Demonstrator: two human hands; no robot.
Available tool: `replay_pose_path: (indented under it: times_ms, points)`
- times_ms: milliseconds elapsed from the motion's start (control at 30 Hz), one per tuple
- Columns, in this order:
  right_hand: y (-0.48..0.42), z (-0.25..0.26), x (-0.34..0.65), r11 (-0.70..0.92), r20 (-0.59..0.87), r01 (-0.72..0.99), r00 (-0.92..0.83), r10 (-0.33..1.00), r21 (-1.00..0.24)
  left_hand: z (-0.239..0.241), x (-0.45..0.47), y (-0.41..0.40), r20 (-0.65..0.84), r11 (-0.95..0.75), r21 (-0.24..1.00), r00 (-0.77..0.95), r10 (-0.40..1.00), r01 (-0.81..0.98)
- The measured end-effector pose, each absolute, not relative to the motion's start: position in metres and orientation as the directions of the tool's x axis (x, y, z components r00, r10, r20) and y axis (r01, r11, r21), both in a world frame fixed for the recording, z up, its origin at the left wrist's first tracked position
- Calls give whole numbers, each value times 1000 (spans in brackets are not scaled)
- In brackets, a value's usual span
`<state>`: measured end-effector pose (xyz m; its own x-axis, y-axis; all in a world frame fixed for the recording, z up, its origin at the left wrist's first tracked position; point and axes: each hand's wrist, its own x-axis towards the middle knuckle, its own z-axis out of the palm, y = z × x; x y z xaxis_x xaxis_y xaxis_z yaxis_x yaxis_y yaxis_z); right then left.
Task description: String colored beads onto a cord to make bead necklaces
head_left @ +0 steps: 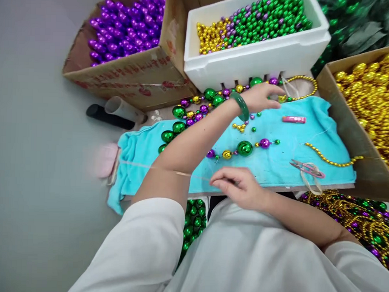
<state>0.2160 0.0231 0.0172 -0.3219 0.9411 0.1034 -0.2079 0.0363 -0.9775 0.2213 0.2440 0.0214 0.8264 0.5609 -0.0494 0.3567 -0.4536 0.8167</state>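
Observation:
My left hand (265,97), wearing a green bangle (239,106) at the wrist, reaches across to the back of the blue towel (276,170). Its fingers are apart, close to a looped gold bead strand (307,77) and a few small green beads. Nearer my body, my right hand (239,186) is closed in a pinch on a thin pale thread (199,177). That thread runs left, passing my left forearm, toward a blurred pink object (107,160) at the towel's edge. Between my hands lies a strung row of green, purple and gold beads (244,148).
Behind the towel stand a carton of purple beads (172,38) and a white foam box (258,58) of small beads. A carton of gold strands (357,139) is on the right. Pink thread snips (308,168), a pink stick-like item (293,119) and a short gold strand (331,160) rest on the towel.

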Motion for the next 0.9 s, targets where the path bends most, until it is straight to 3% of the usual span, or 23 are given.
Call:
replay_pose_path:
  times_ms: [67,167,233,533,700,833,900]
  points:
    - [26,9,236,16,55,-198,-195,979,-980,23,184,259,-102,-471,712,740,665,521]
    - [38,-5,271,1,-34,-253,133,991,-967,19,133,263,-148,-429,598,619,771,677]
    - [44,-11,290,11,-45,-262,203,978,-965,10,109,257,-155,-404,563,572,806,721]
    - [38,-2,300,39,-6,-207,212,977,-978,-49,97,236,-136,-483,447,591,795,753]
    - [36,-6,289,-13,-50,-220,166,985,-975,-63,110,228,-204,-491,369,584,786,789]
    - [35,-16,289,-41,-83,-217,185,979,-975,-63,108,217,-115,-466,391,545,831,794]
    - [35,-21,288,-56,-90,-172,202,975,-984,-58,100,208,-38,-353,559,449,893,750]
